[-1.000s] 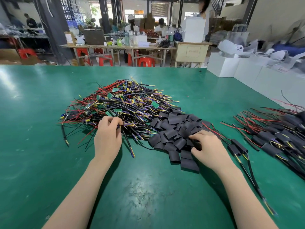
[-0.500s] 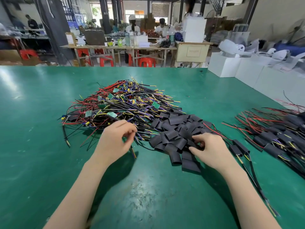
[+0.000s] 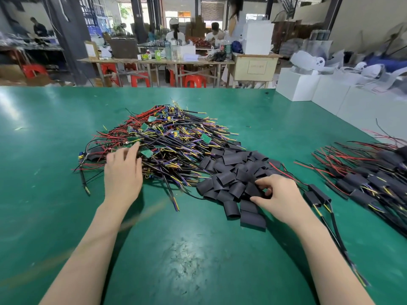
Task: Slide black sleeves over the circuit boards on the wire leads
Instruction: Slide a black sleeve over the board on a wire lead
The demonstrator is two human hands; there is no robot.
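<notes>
Black sleeves (image 3: 233, 172) lie heaped mid-counter under my right hand (image 3: 279, 194), whose fingers pinch one. The tangle of leads and circuit boards (image 3: 163, 142) sits just left of them, under my flat, spread left hand (image 3: 123, 172).

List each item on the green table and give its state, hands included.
left hand: fingers straight, reaching onto the wire pile
right hand: pinching a black sleeve
wire pile: tangled, boards bare
loose sleeves: heaped, empty
finished leads: sleeved, laid at the right
two sleeved leads: beside the right hand

Matt black sleeves (image 3: 229, 170), glossy green table (image 3: 198, 260)
</notes>
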